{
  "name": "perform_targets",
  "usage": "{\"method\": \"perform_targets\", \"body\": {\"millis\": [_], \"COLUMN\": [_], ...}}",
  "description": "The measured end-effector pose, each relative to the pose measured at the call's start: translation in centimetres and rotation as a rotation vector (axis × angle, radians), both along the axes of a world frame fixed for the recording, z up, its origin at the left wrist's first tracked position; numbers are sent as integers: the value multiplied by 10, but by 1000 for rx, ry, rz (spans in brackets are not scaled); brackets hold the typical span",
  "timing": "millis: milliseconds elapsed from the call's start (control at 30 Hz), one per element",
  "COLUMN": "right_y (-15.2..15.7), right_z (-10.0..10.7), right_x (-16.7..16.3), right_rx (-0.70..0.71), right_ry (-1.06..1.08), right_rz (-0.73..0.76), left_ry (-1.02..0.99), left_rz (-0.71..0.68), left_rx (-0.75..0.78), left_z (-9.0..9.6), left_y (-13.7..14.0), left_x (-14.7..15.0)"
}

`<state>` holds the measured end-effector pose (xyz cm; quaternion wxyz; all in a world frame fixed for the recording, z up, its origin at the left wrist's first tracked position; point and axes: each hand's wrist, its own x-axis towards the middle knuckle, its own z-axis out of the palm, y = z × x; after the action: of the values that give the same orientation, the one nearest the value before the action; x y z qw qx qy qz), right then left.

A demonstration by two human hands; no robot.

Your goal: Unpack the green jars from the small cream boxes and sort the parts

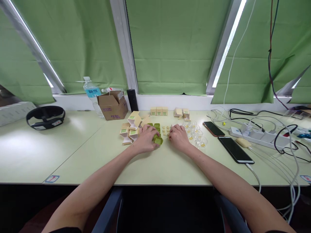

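Our forearms (102, 181) reach up from the lower corners of the frame, above the dark chair armrests (108, 208) at the bottom edge, and lie over a pale table (97, 165). Near the centre, our left hand (146, 139) has its fingers closed on a green tray (158, 140), which sits tilted at the fingertips. More green trays (156, 125) stand just beyond it. Right of these, our right hand (178, 136) bends its fingers down beside small yellowish pieces (164, 130) set out in rows; we cannot tell whether the fingertips pinch one.

Just right of that hand we see clear plastic cups (201, 142) with yellow bits inside. Left of our left hand, cream cartons (134, 119) lie heaped together, while three small boxes (159, 111) line up above the centre and two more cartons (182, 112) stand to their right. At centre right we have two phones (235, 149) near a white power strip (261, 137). Left of centre stand a cardboard box (113, 108) and a water bottle (92, 92); a black headset (45, 118) rests at far left.
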<state>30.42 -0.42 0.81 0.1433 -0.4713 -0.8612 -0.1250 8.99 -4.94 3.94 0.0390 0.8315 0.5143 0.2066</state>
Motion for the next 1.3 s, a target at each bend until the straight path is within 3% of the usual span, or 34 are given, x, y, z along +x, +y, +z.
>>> {"method": "perform_targets", "body": {"millis": [267, 633, 767, 900, 1033, 1200, 1300], "right_y": [3, -14, -37, -63, -77, -76, -75], "right_z": [-1, 5, 6, 11, 16, 17, 17], "right_x": [3, 3, -4, -15, -25, -25, -24], "right_rx": [4, 227, 94, -157, -334, -374, -380], "right_ry": [35, 308, 239, -25, -172, -179, -168], "right_rz": [0, 164, 371, 596, 563, 542, 550], "left_ry": [102, 256, 285, 290, 285, 173, 48], "left_rz": [-8, 6, 9, 16, 12, 4, 71], "left_rx": [12, 22, 4, -2, -10, -43, 3], "left_z": [-5, -5, -3, -4, -5, 3, 12], "left_y": [2, 1, 0, 0, 0, 1, 6], "left_x": [-3, -5, -5, -6, -6, -9, -13]}}
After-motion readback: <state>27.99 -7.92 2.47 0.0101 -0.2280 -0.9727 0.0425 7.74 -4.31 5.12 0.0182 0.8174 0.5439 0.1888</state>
